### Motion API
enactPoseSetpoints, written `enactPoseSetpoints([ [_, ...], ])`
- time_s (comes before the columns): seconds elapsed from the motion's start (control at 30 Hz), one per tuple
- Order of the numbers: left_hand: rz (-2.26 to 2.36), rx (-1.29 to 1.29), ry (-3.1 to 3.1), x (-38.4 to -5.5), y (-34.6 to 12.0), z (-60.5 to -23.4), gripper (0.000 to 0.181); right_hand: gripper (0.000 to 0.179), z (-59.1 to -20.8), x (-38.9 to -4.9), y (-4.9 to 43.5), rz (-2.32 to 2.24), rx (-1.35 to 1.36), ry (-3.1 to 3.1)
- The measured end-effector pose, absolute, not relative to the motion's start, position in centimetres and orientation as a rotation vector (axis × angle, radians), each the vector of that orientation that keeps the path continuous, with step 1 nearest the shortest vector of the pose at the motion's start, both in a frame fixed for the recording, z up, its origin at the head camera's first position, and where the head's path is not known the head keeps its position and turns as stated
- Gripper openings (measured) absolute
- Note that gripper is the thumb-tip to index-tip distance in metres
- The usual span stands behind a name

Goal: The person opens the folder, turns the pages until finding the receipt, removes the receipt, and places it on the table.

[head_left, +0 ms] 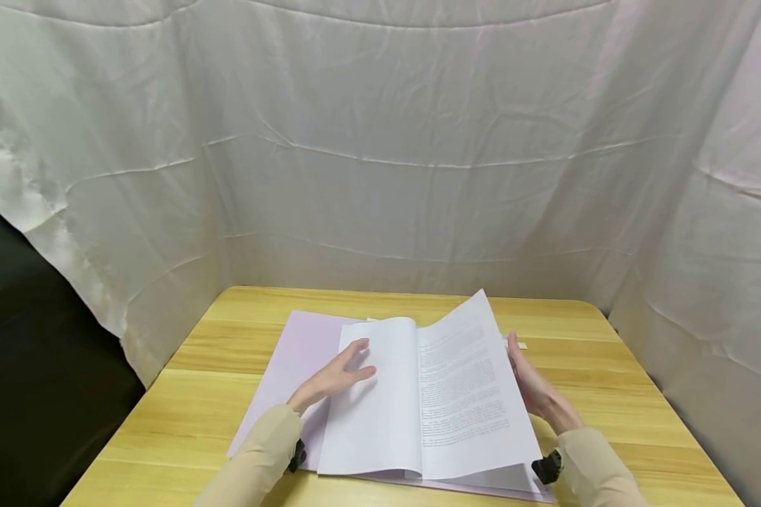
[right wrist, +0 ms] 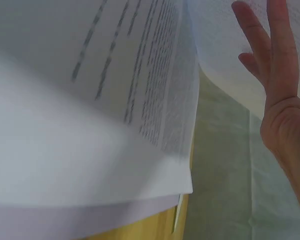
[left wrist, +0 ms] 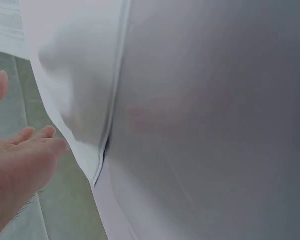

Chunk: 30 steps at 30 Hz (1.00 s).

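A stack of white sheets in a lavender folder (head_left: 311,345) lies opened on the table. The blank left-hand page (head_left: 383,408) curves toward the middle. On the right, a printed sheet (head_left: 463,394) is raised, its upper corner pointing up. My left hand (head_left: 336,378) hovers over or lightly touches the left page, thumb and fingers spread; contact is unclear. At the raised sheet's right edge is my right hand (head_left: 534,386), partly hidden behind the paper. In the right wrist view this hand (right wrist: 280,85) has straight fingers close to the sheet. Neither hand grips anything visibly.
The wooden table (head_left: 228,352) extends on both sides of the folder. A small pale tab (head_left: 523,346) sticks out beyond the sheets at right. Grey-white curtains (head_left: 418,197) hang behind and beside the table, with a black area (head_left: 32,366) at left.
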<state>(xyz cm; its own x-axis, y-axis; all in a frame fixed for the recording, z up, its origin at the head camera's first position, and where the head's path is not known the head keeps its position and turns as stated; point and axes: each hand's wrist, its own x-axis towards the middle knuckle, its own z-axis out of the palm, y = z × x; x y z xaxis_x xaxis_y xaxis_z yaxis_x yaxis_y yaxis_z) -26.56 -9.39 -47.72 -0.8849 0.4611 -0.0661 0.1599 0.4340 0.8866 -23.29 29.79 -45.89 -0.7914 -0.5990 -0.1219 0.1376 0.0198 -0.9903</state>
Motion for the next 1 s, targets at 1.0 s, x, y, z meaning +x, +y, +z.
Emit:
enactPoseSetpoints([
  [1.0,1.658,0.615,2.075,-25.6,-7.2,-45.9,0.074,0.091,-44.4,-22.7,24.9,-1.781,-0.54,1.749],
])
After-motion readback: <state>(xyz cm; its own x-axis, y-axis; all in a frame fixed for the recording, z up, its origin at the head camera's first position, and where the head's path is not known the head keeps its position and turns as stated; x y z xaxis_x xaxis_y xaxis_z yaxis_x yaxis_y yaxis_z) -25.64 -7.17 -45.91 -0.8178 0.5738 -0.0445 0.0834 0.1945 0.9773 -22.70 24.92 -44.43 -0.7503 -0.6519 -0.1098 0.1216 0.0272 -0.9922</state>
